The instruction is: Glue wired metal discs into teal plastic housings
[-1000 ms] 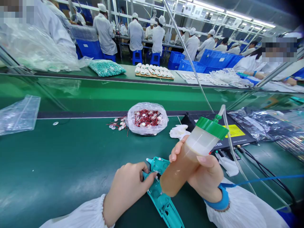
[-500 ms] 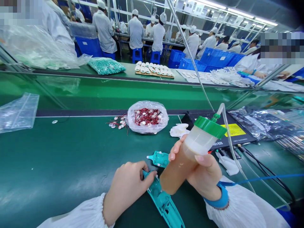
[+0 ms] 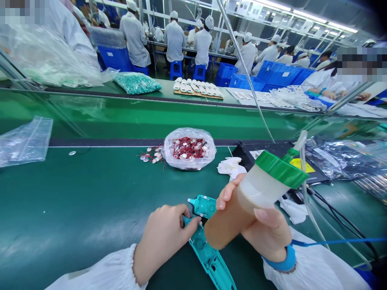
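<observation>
My right hand (image 3: 266, 225) grips a translucent bottle (image 3: 232, 213) of brown liquid, tilted over the work. Its green cap (image 3: 281, 169) points up and right, with a clear tube (image 3: 304, 181) attached. The bottle's lower end is above a long teal plastic housing half (image 3: 208, 257), hiding part of it. My left hand (image 3: 169, 237) pinches the narrow upper end of that housing between thumb and fingers. Just behind it lies a second teal housing piece (image 3: 204, 205) with a pale tip, partly covered by the bottle and right hand.
A plastic bag (image 3: 189, 161) of red-wired metal discs sits at the back, loose discs (image 3: 152, 155) beside it. A black box (image 3: 314, 171), cables (image 3: 338, 217) and crumpled white tissue (image 3: 294, 210) are at right. Beyond the green partition (image 3: 136, 117), several people work.
The right hand has shifted slightly right, and the bottle leans over further, its cap moving right and down. My left hand stays on the housing.
</observation>
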Motion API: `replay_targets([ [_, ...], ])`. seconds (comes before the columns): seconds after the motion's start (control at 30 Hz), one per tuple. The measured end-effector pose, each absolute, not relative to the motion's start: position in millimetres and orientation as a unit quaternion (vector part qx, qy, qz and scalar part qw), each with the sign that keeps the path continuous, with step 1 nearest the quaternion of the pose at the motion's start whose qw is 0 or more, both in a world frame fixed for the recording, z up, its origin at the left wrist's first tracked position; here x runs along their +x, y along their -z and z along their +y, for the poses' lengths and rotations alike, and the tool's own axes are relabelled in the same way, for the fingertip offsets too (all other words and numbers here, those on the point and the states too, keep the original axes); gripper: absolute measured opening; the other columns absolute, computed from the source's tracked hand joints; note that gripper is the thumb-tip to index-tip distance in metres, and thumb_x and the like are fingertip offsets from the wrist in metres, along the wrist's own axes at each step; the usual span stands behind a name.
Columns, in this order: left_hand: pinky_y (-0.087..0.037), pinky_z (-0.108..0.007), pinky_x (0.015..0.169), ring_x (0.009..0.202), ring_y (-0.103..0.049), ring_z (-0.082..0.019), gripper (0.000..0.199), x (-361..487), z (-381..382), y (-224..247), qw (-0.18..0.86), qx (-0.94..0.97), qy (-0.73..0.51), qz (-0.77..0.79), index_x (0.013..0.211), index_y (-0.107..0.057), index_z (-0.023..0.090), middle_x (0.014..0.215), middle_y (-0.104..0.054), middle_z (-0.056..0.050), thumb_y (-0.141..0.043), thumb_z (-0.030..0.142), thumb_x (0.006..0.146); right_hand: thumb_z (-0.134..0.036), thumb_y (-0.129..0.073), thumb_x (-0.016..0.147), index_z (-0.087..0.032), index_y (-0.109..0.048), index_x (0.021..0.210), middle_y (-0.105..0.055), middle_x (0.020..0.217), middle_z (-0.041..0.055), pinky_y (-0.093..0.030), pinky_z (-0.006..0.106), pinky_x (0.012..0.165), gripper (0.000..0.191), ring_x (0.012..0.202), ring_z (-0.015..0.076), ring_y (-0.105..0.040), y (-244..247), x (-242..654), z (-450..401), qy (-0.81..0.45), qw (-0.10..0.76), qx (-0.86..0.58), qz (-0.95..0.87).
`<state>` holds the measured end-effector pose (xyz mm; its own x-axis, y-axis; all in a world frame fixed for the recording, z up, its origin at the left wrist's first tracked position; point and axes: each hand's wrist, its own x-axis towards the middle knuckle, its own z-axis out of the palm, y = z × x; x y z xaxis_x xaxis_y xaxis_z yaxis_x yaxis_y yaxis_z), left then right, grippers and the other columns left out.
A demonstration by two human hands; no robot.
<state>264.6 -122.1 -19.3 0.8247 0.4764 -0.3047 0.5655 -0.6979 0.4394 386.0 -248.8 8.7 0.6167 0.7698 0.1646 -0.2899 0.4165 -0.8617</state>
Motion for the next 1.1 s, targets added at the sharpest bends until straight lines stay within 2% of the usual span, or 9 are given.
replay_targets([
  [0.23, -0.019, -0.025, 0.049, 0.049, -0.050, -0.013, 0.027, 262, -123, 23, 0.275, 0.920, 0.063, 0.273, 0.062, -0.053, 0.023, 0.047, -0.054, 0.005, -0.051, 0.041, 0.081, -0.041, -0.063, 0.072, -0.025, -0.053, 0.100, -0.060, 0.080, 0.0041, -0.044, 0.033, 0.059, 0.034, 0.069, 0.0211, -0.056, -2, 376, -255, -0.309, 0.794, -0.418, -0.315],
  [0.43, -0.020, -0.024, 0.050, 0.050, -0.049, -0.013, 0.028, 263, -124, 20, 0.286, 0.916, 0.053, 0.275, 0.059, -0.048, 0.021, 0.049, -0.055, 0.005, -0.052, 0.039, 0.080, -0.046, -0.064, 0.068, -0.026, -0.053, 0.100, -0.058, 0.074, 0.0045, -0.043, 0.034, 0.053, 0.039, 0.062, 0.0221, -0.054, -2, 372, -256, -0.256, 0.792, -0.450, -0.324],
  [0.73, -0.021, -0.024, 0.050, 0.050, -0.050, -0.014, 0.024, 263, -124, 21, 0.279, 0.919, 0.054, 0.273, 0.061, -0.053, 0.022, 0.050, -0.056, 0.004, -0.053, 0.038, 0.080, -0.042, -0.065, 0.067, -0.027, -0.055, 0.092, -0.055, 0.070, 0.0041, -0.049, 0.045, 0.061, 0.032, 0.065, 0.0266, -0.057, -17, 372, -256, -0.289, 0.776, -0.451, -0.331],
  [0.93, -0.021, -0.024, 0.049, 0.050, -0.052, -0.014, 0.024, 262, -124, 23, 0.274, 0.921, 0.049, 0.272, 0.063, -0.057, 0.023, 0.050, -0.056, 0.004, -0.053, 0.040, 0.080, -0.045, -0.065, 0.069, -0.028, -0.058, 0.095, -0.057, 0.072, 0.0049, -0.045, 0.039, 0.056, 0.031, 0.063, 0.0235, -0.054, -20, 370, -257, -0.269, 0.765, -0.474, -0.343],
  [1.1, -0.021, -0.025, 0.049, 0.052, -0.053, -0.014, 0.024, 262, -124, 23, 0.272, 0.922, 0.055, 0.270, 0.064, -0.057, 0.023, 0.052, -0.058, 0.004, -0.052, 0.040, 0.081, -0.044, -0.065, 0.070, -0.027, -0.058, 0.095, -0.057, 0.073, 0.0043, -0.045, 0.038, 0.058, 0.031, 0.063, 0.0221, -0.053, -19, 370, -255, -0.266, 0.776, -0.460, -0.340],
])
